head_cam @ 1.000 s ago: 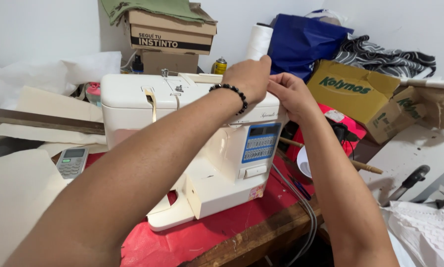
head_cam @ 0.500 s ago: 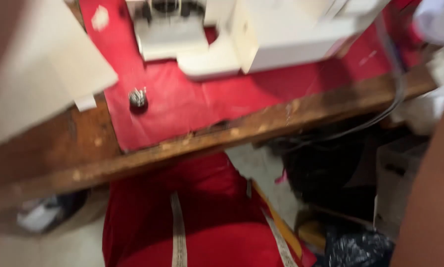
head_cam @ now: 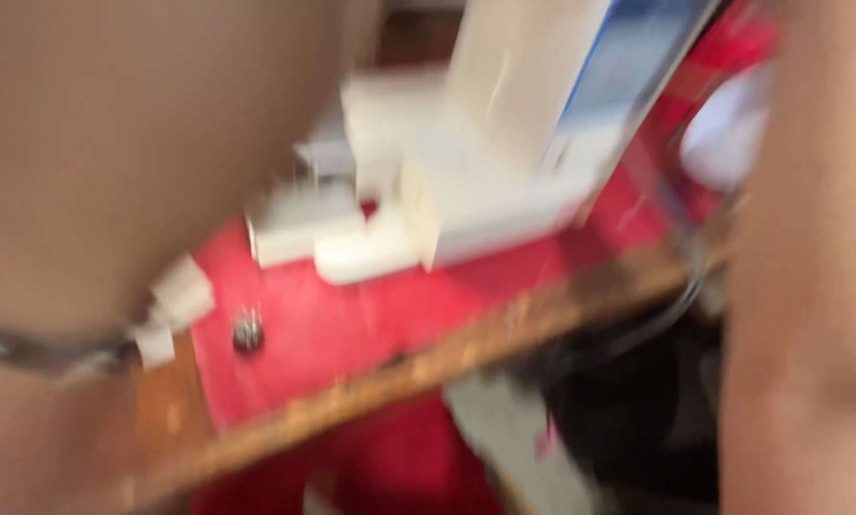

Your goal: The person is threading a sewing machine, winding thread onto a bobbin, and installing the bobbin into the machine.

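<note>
Two forearms now crowd the blurred view, white sewing machine [head_cam: 504,181] nearer than before, hand poses unseen.

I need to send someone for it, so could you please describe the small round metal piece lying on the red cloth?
Start at the white sewing machine on the red cloth. Look just in front of its left end, towards the wooden table edge. The small round metal piece lies there alone, the only dark, shiny thing on the red.

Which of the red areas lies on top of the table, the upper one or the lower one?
The upper red cloth: the white sewing machine stands on it, above the wooden table edge. The lower red patch sits below that edge.
</note>
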